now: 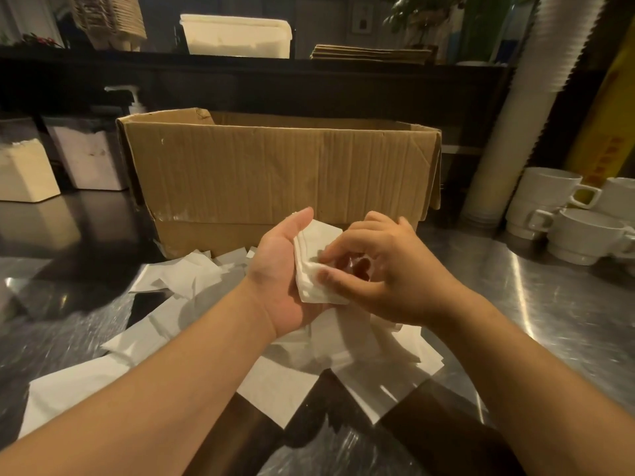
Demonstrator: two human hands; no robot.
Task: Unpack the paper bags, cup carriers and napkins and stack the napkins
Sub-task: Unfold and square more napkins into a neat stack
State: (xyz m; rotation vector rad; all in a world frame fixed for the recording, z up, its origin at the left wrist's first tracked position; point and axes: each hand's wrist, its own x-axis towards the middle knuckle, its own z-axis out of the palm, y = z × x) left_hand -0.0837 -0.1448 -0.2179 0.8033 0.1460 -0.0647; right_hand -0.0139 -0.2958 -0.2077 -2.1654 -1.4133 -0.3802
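Napkins (318, 266) | L hand (278, 269) grip | R hand (385, 273) pinching edge

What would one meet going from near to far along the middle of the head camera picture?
Loose napkins on the steel counter → left hand and right hand holding a small napkin stack → cardboard box → white tub on the back shelf.

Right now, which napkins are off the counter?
The small folded stack of napkins held between both hands; all the others lie loose on the counter.
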